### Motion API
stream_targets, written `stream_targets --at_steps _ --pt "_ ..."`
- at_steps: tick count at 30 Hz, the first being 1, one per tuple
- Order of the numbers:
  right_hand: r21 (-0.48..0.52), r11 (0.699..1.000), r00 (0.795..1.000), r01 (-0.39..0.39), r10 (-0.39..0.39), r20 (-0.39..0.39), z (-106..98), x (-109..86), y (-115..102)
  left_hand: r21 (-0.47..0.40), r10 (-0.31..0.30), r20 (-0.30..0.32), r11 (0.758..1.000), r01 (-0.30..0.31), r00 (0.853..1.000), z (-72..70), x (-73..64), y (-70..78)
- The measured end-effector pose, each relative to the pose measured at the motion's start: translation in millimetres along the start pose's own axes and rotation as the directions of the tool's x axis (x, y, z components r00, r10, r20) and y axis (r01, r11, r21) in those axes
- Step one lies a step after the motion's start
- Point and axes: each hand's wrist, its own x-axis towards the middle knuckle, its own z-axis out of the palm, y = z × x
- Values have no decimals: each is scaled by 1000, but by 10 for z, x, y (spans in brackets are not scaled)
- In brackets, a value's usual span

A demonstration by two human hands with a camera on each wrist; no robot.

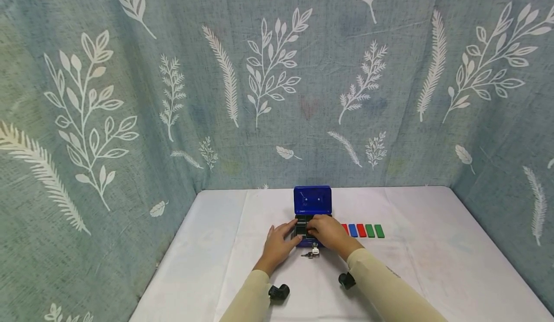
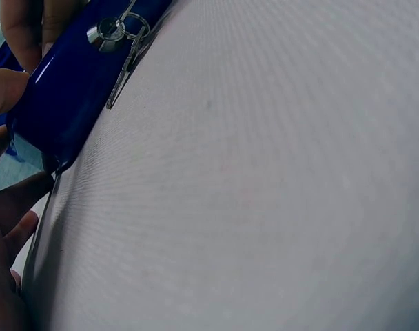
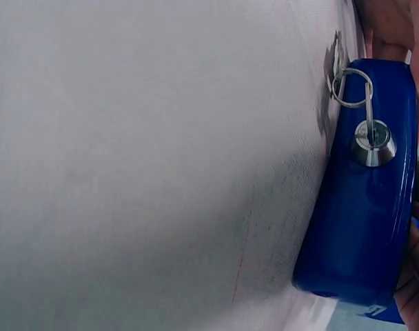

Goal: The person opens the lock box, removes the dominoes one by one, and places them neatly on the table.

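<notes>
A blue cash box point(image 1: 312, 200) stands on the table with its lid raised at the back and a black tray point(image 1: 301, 227) inside. My left hand point(image 1: 277, 249) lies at the box's left side, fingers stretched along it and thumb at the front rim. Bent over the tray, my right hand point(image 1: 330, 231) has its fingertips down inside. I cannot tell whether they pinch anything there. On the box's front point(image 3: 358, 214), a key sits in the round silver lock point(image 3: 373, 143), and a ring with more keys point(image 2: 123, 65) hangs from it onto the cloth.
To the right of the box runs a row of small flat blocks in red, blue point(image 1: 353, 230) and green point(image 1: 379, 231), partly behind the right hand. A white cloth point(image 1: 207, 245) covers the table. A leaf-patterned curtain point(image 1: 277, 96) hangs behind and at both sides.
</notes>
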Motion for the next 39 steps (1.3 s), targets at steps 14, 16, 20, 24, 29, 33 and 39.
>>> stream_targets --at_steps 14,16,20,24,29,33,39 --pt "-118 975 981 186 -191 -28 -22 -46 40 -5 -2 0 1000 2 1000 3 0 8" --pt "-136 969 977 204 -211 -33 -17 -56 51 1 -1 -1 1000 1 1000 5 -1 9" --pt "-172 959 972 225 -234 -35 -16 -80 67 8 12 -6 1000 -12 1000 1 -1 11" --pt "-209 945 965 251 -263 -27 -19 -92 69 6 16 0 1000 -16 1000 -20 1 24" --pt "-231 941 969 246 -248 24 -29 -89 51 7 10 5 1000 -10 1000 -25 -4 28" --pt "-231 946 973 229 -223 52 -41 -90 40 10 5 9 1000 -5 1000 -15 -7 15" --pt "-206 954 976 217 -216 29 -67 -49 49 12 8 9 1000 -9 1000 -19 -4 16"
